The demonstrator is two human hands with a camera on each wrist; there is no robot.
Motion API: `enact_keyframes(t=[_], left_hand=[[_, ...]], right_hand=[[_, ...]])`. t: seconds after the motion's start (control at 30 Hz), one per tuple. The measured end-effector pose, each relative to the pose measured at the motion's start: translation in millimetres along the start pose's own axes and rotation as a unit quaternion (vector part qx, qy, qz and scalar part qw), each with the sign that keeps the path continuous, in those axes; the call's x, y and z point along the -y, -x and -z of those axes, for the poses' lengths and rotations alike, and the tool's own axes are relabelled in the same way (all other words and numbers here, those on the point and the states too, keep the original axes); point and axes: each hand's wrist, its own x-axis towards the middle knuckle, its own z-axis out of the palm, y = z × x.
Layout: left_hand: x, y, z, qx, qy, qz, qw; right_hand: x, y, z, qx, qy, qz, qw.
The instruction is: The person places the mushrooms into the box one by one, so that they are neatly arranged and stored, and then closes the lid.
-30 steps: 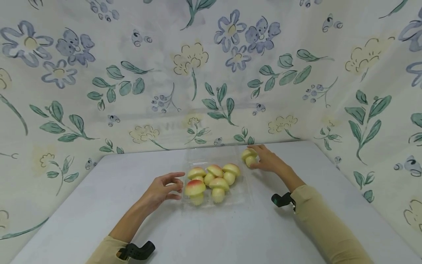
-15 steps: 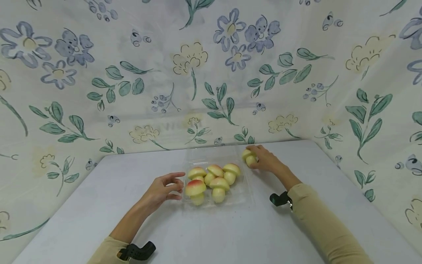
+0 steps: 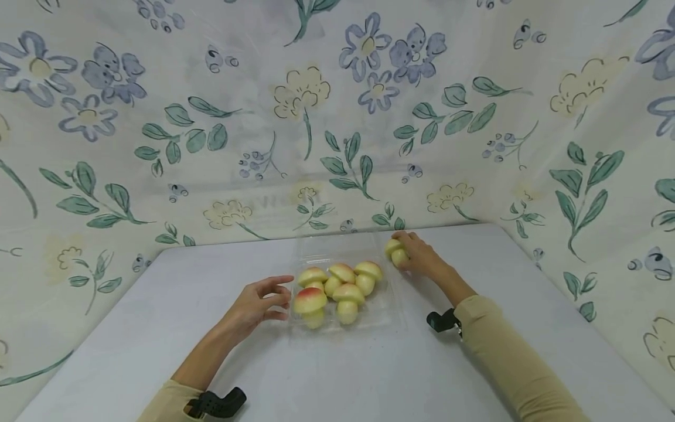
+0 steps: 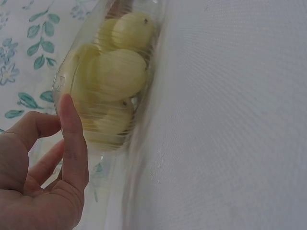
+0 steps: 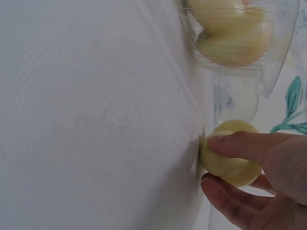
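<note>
A clear plastic box (image 3: 379,313) with its lid folded back lies on the table, holding several pale yellow mushroom-shaped pieces (image 3: 348,295) with reddish caps. At the box's left side is my left hand (image 3: 254,308), fingers loosely bent and fingertips right at the rim. The left wrist view shows a fingertip (image 4: 68,103) against the clear wall. Beyond the box's right side, my right hand (image 3: 422,255) grips another yellow mushroom-shaped piece (image 3: 396,252) between thumb and fingers. In the right wrist view this piece (image 5: 230,165) is close over the table; the fingers partly hide it.
The clear lid (image 3: 337,246) extends behind the box toward the back edge. A white table (image 3: 337,381) carries everything. A floral cloth (image 3: 337,117) hangs behind and along the sides. Black wrist devices (image 3: 218,403) sit at both sleeves.
My right hand's fingers have settled closer around the mushroom-shaped piece, and its forearm has shifted slightly left. The left hand and the box hold their places.
</note>
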Motion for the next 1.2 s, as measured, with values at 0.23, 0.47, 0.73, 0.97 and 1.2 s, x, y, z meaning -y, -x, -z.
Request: enact_keyframes(t=[0.23, 0.47, 0.73, 0.97, 1.2], left_hand=[[0.1, 0.3, -0.8, -0.001, -0.004, 0.0, 1.0], [-0.5, 1.4, -0.3, -0.003, -0.002, 0.004, 1.0], [-0.2, 0.6, 0.5, -0.003, -0.002, 0.005, 1.0], [1.1, 0.4, 1.1, 0.0, 0.001, 0.005, 1.0], [1.0, 0.7, 1.4, 0.0, 0.0, 0.002, 1.0]], right_hand=[[2.0, 2.0, 0.1, 0.001, -0.001, -0.006, 1.0], [1.3, 3.7, 0.8, 0.005, -0.011, -0.01, 0.9999], [-0.8, 4.2, 0.7, 0.011, -0.015, -0.011, 0.9998], [-0.9, 4.5, 2.0, 0.025, 0.001, -0.013, 0.9996], [1.0, 7.4, 4.8, 0.022, 0.017, 0.001, 0.9996]])
